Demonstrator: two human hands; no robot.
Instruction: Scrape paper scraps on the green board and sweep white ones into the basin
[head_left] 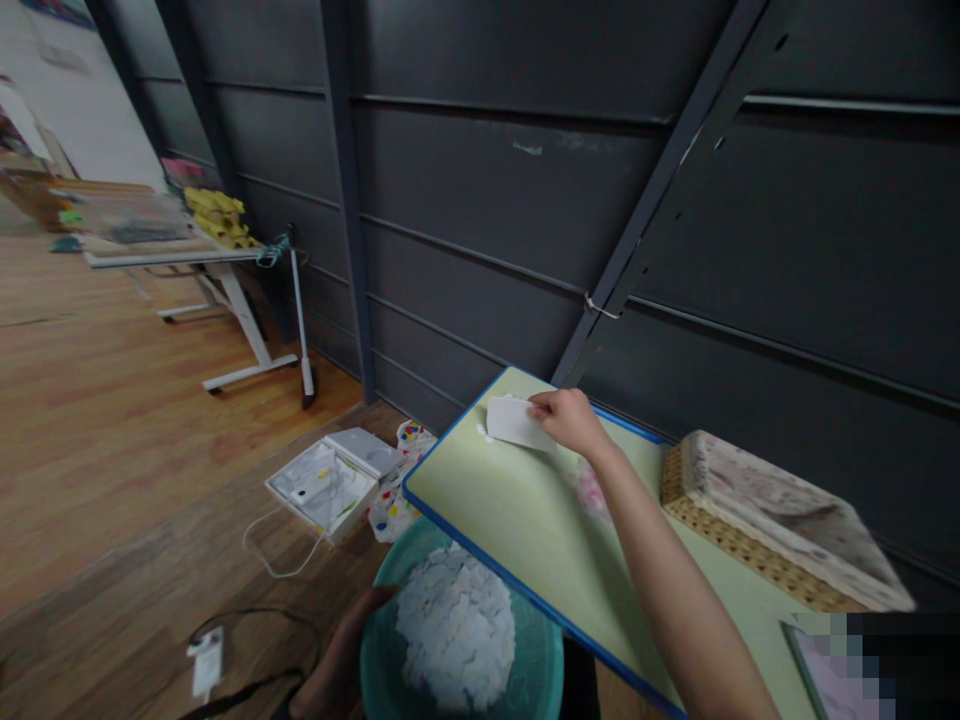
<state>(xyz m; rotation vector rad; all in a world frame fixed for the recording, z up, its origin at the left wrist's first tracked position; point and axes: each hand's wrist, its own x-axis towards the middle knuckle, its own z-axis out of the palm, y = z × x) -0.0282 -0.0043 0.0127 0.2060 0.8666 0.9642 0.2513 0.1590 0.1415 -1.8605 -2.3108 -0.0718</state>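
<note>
Tabletop (495, 505) under white card (514, 422), beside dark wall (480, 180)

The right hand (568, 418) and slender right forearm (660, 560) appear bare; the left hand (349, 635), also bare, shows in shadow.

The bare right forearm (667, 560) slants forward and leftward from the lower edge, nearly in line with its wrist. The right hand (571, 418) is bent, its fingers (541, 408) pinched together. Low and shadowed, the left hand (346, 635) angles up and rightward, its grip too dim to read.
</note>
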